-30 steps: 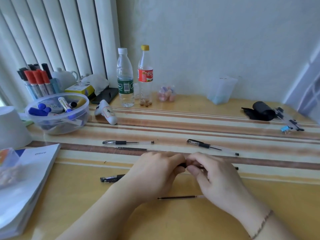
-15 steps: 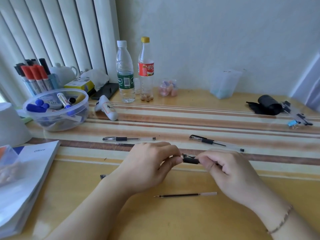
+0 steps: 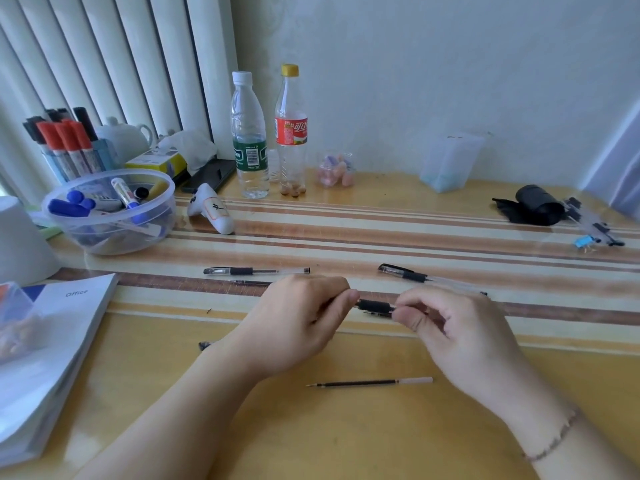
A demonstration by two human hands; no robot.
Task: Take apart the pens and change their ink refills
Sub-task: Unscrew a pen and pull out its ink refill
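While both hands (image 3: 377,327) pinch one pen (image 3: 375,305), a refill (image 3: 369,383) lies near, bottles (image 3: 250,133) behind

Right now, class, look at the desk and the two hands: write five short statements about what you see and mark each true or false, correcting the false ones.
1. Both hands hold one pen between them. True: the left hand and right hand each grip an end.
2. A loose refill lies on the desk in front of the hands. True.
3. The clear bowl holds nothing. False: it holds markers with blue caps.
4. The two bottles lie on their sides. False: they stand upright by the wall.
5. Two more pens lie on the desk beyond the hands. True.
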